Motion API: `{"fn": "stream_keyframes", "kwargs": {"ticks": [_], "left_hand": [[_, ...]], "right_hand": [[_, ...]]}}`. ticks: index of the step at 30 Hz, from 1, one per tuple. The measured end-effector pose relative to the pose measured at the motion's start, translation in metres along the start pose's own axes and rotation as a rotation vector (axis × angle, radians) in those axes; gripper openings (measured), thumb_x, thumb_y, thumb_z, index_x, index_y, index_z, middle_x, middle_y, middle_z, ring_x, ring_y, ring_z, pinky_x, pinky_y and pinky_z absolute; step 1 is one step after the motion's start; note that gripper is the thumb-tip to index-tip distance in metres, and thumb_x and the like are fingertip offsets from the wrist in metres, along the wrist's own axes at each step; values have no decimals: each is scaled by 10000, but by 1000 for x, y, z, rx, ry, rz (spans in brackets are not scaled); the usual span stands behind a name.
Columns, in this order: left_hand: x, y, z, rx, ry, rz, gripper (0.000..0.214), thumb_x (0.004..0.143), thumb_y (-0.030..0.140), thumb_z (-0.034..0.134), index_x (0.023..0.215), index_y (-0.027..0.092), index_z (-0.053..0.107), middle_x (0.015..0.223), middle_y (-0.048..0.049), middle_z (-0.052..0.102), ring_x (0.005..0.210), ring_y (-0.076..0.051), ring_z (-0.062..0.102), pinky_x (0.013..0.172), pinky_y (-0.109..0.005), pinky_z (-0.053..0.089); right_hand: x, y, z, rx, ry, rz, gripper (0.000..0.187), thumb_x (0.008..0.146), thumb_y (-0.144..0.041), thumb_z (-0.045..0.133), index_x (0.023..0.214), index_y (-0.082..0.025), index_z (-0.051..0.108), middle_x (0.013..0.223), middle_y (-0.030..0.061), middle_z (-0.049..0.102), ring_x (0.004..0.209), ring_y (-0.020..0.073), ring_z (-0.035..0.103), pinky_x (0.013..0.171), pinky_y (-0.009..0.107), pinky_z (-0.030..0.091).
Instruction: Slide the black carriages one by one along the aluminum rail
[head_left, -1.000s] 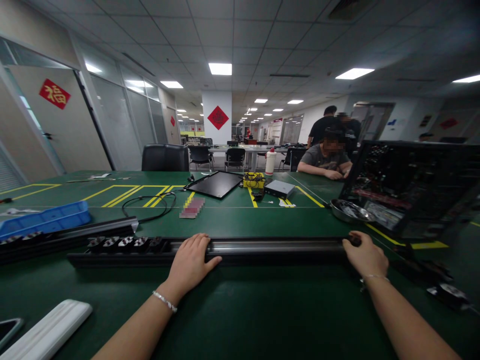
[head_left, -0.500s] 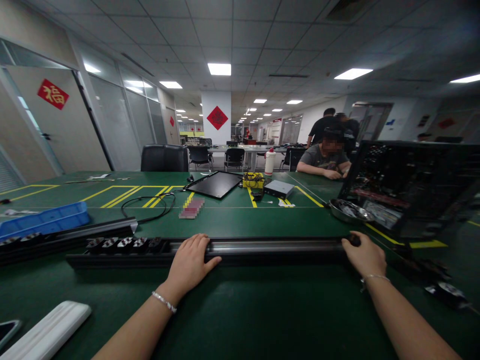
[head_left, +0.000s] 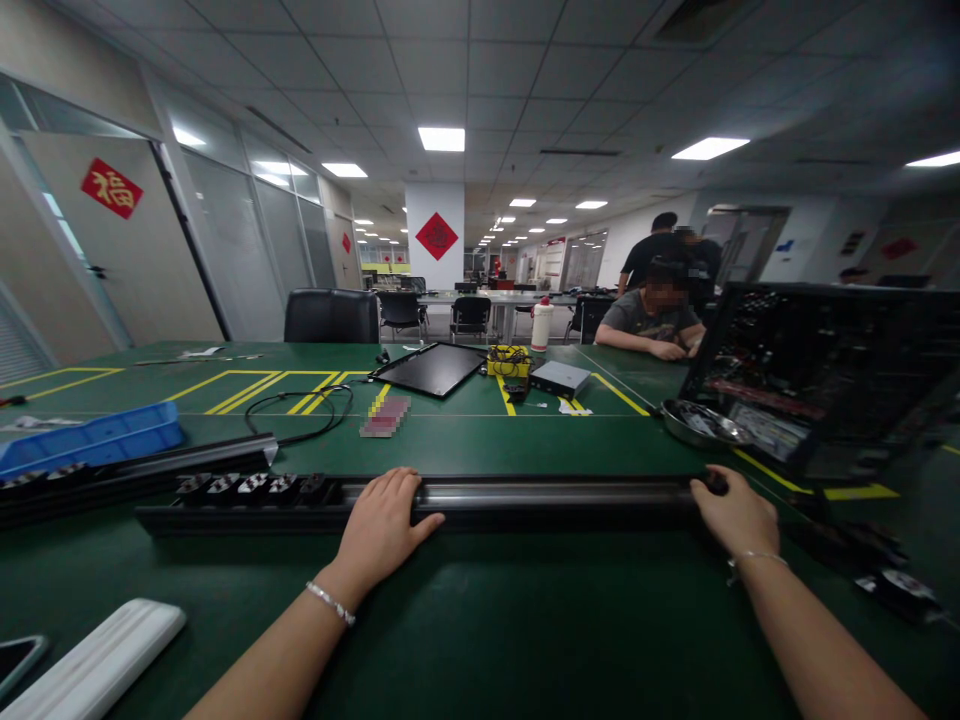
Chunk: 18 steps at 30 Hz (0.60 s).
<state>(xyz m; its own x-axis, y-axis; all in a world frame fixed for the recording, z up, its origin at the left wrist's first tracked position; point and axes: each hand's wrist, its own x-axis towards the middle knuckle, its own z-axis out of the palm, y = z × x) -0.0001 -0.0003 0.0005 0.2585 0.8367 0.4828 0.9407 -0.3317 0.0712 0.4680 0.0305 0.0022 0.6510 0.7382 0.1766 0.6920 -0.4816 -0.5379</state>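
Note:
A long black power strip housing [head_left: 555,497] lies crosswise on the green table, with a shiny metal channel along its top. Several socket modules [head_left: 255,484] sit in a row at its left end. My left hand [head_left: 382,520] is laid over the housing just right of the modules, fingers over the top and thumb along the near side. At the right end, my right hand [head_left: 739,512] is closed around a small black piece [head_left: 718,482]; the fingertips are partly hidden, and I cannot tell whether that piece is attached to the housing.
At left are a blue tray [head_left: 90,440] and another black rail [head_left: 187,463]. A white bar [head_left: 101,655] lies front left. A metal bowl [head_left: 701,422] stands by an open black case [head_left: 817,380] at right. A seated person [head_left: 652,320] is across the table.
My right hand has edged very slightly to the right at the housing's end. My left hand stays in the same place on the housing, and the camera view has shifted a little.

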Motion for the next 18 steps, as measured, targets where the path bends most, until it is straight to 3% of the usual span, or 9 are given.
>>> {"fn": "stream_keyframes", "kwargs": {"ticks": [6,18], "left_hand": [[0,1,-1,6,12,5,473,773,535,508,1077,173,535,1152,-116,593,1104,-264,523,952,-416,394],[-1,-2,2,2,-7,3,505,785,559,476,1105,172,522,1171,-108,584,1112,-260,515,966,-419,383]], "right_hand": [[5,2,2,-25,-11,52,572,738,-525,388,1235,-256,475,1199,125,543,1157,369,432,871,471,419],[1,-2,-6,39,-36,102,552,742,-511,409,1232,-265,467,1203,118,533,1126,366,457,854,465,438]]}}
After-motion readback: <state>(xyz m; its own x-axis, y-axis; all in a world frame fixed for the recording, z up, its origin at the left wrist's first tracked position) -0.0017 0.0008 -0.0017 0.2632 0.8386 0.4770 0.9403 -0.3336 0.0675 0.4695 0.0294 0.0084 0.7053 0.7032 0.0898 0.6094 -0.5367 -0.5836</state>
